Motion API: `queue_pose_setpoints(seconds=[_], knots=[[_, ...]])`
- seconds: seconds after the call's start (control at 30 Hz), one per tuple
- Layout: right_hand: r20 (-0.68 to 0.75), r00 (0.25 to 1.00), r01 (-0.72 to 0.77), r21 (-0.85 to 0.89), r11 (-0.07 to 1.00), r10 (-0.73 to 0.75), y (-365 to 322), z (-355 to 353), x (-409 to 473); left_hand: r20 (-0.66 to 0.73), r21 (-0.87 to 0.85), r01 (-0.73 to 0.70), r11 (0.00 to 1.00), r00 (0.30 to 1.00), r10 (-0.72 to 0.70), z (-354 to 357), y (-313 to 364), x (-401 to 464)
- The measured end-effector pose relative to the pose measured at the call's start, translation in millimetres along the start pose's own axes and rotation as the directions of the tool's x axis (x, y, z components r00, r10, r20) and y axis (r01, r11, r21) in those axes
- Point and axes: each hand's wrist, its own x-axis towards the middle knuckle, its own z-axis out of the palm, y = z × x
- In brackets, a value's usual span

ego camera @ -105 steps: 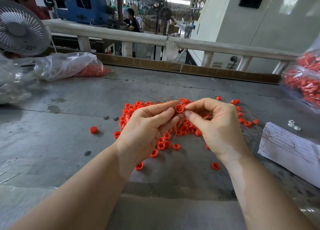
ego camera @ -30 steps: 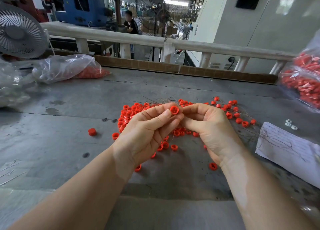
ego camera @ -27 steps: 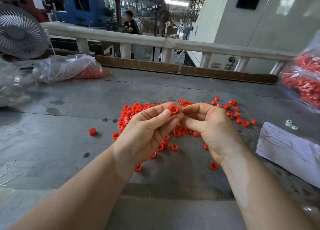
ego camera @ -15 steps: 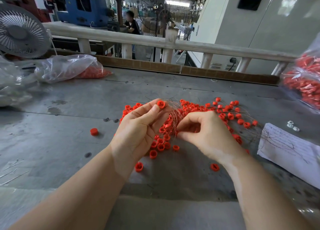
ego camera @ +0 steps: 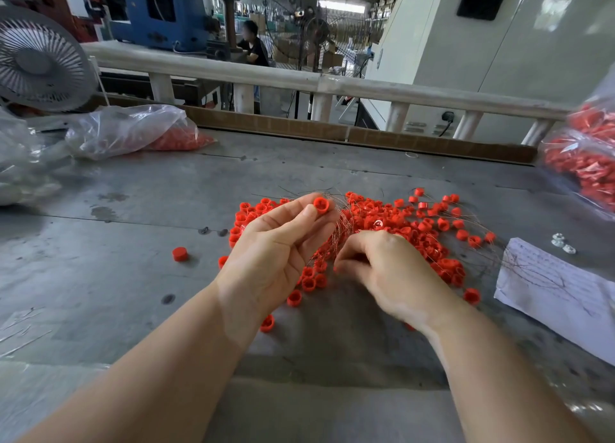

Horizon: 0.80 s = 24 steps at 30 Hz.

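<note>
My left hand (ego camera: 271, 259) pinches a small red plastic cap (ego camera: 321, 205) between thumb and forefinger, lifted above the grey table (ego camera: 116, 276). A bundle of thin wires (ego camera: 339, 229) runs under its fingers. My right hand (ego camera: 389, 272) is lower, beside the left, with curled fingers down among the pile of red caps (ego camera: 399, 222). Whether it pinches a wire or cap is hidden by the fingers.
A single red cap (ego camera: 180, 253) lies left of the pile. A paper sheet (ego camera: 559, 292) and white nuts (ego camera: 562, 242) lie to the right. Clear bags of red parts sit at back left (ego camera: 133, 133) and far right (ego camera: 585, 156). A fan (ego camera: 40, 63) stands left.
My hands have parted: the left keeps the cap and has moved slightly left, the right has dropped down to the pile and wires.
</note>
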Motion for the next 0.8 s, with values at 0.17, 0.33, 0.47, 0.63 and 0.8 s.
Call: queue_pose_setpoints(seconds=[0.17,0.33,0.47,0.63,0.8], knots=[[-0.175,0.976,-0.011,0.562,0.827,0.132,-0.5,-8.4,3.0,0.02,-0.01,-0.014,1.0,1.0,0.014,-1.8,0.5,0.0],[-0.084,0.975,0.02,0.956,0.293,0.207,-4.3,-15.0,2.3,0.029,0.025,-0.039,0.999,0.999,0.038,0.9,-1.8,-1.7],[-0.035,0.977,0.007,0.992,0.13,0.211,-4.0,-17.0,3.5,0.037,0.057,-0.042,0.997,0.998,0.04,2.7,-3.8,-2.7],[-0.03,0.979,0.01,0.995,0.102,0.2,-4.9,-16.5,3.6,0.05,0.062,-0.052,0.997,0.998,0.049,3.3,-3.9,-3.7],[-0.082,0.977,0.048,0.984,0.174,0.196,-6.6,-16.3,2.9,0.052,0.078,-0.052,0.996,0.997,0.048,4.0,-4.6,-4.0]])
